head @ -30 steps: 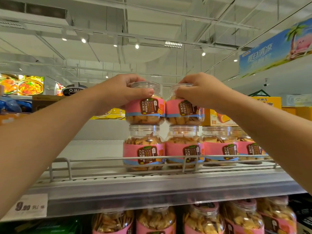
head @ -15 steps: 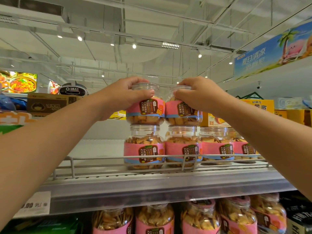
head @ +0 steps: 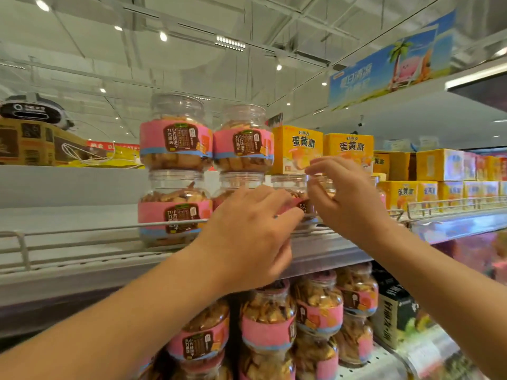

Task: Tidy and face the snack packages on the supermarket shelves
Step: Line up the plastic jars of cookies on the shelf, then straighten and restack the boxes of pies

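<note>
Two clear cracker jars with pink labels, one [head: 177,133] on the left and one [head: 242,138] to its right, stand stacked on the bottom row of the top shelf with nothing holding them. Below them a jar [head: 174,209] faces front behind the wire rail [head: 82,231]. My left hand [head: 247,234] covers the second bottom jar, its fingers curled onto the label of the third bottom jar [head: 295,193]. My right hand [head: 345,198] hovers just right of that jar, thumb and fingers spread in a loose curve, holding nothing.
Yellow egg-yolk pie boxes [head: 297,149] stand right behind and beside the jars and run along the shelf to the right. More pink-labelled jars [head: 269,325] fill the shelf below. Left of the jars lies bare white shelf [head: 68,215].
Both hands have let go of the two top jars and dropped to the bottom row, further right. The camera has moved closer and to the right.
</note>
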{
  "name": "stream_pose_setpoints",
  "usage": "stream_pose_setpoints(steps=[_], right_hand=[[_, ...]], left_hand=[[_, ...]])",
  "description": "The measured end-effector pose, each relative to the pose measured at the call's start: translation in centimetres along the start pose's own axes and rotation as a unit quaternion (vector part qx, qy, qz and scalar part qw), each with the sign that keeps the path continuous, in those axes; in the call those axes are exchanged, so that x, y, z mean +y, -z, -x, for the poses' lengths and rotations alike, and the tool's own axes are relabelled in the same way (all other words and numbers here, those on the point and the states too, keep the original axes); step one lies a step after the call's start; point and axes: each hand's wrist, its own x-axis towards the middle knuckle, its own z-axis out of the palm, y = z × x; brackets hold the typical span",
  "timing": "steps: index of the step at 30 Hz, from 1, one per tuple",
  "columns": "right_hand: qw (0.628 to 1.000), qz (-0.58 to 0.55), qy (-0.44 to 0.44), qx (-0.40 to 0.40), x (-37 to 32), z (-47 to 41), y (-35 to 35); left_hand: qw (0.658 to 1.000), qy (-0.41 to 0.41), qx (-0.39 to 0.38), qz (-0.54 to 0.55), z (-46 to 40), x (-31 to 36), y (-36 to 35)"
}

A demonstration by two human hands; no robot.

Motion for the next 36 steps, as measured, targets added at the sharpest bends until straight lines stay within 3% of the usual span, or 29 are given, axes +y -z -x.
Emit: stream_pose_setpoints(steps=[9, 15, 20, 26, 30, 33, 36], right_hand=[[0.995, 0.034, -0.039, -0.082, 11.0, 6.1, 1.9], [0.994, 0.009, 0.044, -0.101, 15.2, 7.2, 2.1], [0.992, -0.045, 0.069, -0.092, 16.0, 6.9, 2.2], [0.99, -0.063, 0.077, -0.096, 16.2, 6.5, 2.4], [0.985, -0.093, 0.102, -0.1, 17.2, 3.9, 3.2], [0.99, -0.049, 0.13, -0.029, 18.4, 0.1, 3.8], [0.99, 0.043, 0.124, -0.054, 19.4, -4.0, 3.7]], left_hand=[[0.993, 0.102, -0.048, -0.036, -3.1, 6.5, -5.3], [0.959, 0.272, 0.008, -0.085, -7.1, 9.8, -6.7], [0.933, 0.343, -0.005, -0.108, -9.1, 10.4, -6.5], [0.928, 0.347, -0.046, -0.129, -9.9, 10.4, -5.7], [0.95, 0.276, -0.034, -0.144, -11.7, 8.1, -4.5], [0.956, 0.233, -0.032, -0.176, -14.9, 5.1, -3.4], [0.941, 0.248, -0.088, -0.214, -18.0, 2.0, -3.3]])
